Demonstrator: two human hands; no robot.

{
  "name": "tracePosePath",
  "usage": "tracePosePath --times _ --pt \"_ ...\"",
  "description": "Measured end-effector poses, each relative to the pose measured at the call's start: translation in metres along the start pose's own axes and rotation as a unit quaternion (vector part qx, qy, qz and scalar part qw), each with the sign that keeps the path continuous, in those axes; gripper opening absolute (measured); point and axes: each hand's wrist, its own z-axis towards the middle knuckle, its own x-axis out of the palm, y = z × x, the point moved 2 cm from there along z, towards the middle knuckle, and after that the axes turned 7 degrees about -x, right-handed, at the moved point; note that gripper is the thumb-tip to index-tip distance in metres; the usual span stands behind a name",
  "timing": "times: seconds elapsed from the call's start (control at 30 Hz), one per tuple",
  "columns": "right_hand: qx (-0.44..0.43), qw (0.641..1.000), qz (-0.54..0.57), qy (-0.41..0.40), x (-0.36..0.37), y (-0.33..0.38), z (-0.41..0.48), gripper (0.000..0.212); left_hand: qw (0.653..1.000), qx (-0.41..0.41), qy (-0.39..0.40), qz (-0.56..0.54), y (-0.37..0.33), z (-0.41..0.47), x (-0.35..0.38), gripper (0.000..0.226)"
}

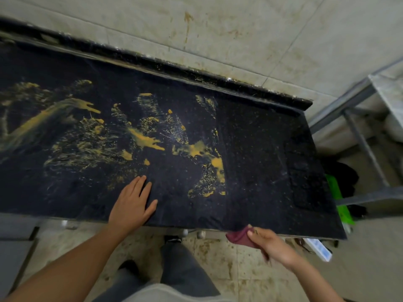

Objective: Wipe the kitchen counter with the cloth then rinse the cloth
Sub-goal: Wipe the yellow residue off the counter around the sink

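View from above, looking down at a long black speckled stone kitchen counter point(261, 149) that runs from the left edge of the view to its end on the right. Yellow-orange smears and splatters point(144, 139) cover the left and middle of the counter; the right end carries only fine specks.

The left hand point(132, 205) lies palm down on the counter near its front edge, fingers straight and slightly spread, holding nothing. It rests on a dark patch just in front of the smears.

The right hand point(272, 245) is at the counter's front edge, further right. Its thumb and curled fingers pinch a small dark red cloth point(238, 236) — bunched, sticking out to the left of the fingertips. The cloth sits right at the counter's front lip; whether it touches the stone cannot be told, as this hand is slightly blurred.

Behind the counter rises a pale tiled wall point(239, 29) with brownish drips and stains. To the right stands a grey metal frame point(359, 136), with a bright green object point(335, 192) beside the counter's end. Below — a stained, pale tiled floor point(218, 269) and the person's grey trousers point(181, 269).
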Motion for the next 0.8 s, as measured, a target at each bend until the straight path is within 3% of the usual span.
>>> tracePosePath --times 0.17,0.5,0.63,0.8 --pt "0.020 0.977 0.180 -0.116 -0.052 0.028 0.025 0.023 1.000 -0.006 0.006 -0.010 0.000 -0.001 0.000 0.082" --pt "-0.105 0.926 0.156 -0.329 -0.124 0.124 0.213 0.020 0.999 -0.014 -0.036 -0.005 0.000 0.000 0.000 0.076" --pt "-0.103 0.940 0.061 -0.320 -0.119 0.151 0.297 0.041 0.999 -0.030 -0.033 -0.003 0.000 0.000 0.001 0.071" --pt "-0.149 0.951 -0.080 -0.260 -0.103 0.199 0.368 0.044 0.999 -0.020 -0.040 -0.003 0.001 0.000 0.003 0.059"
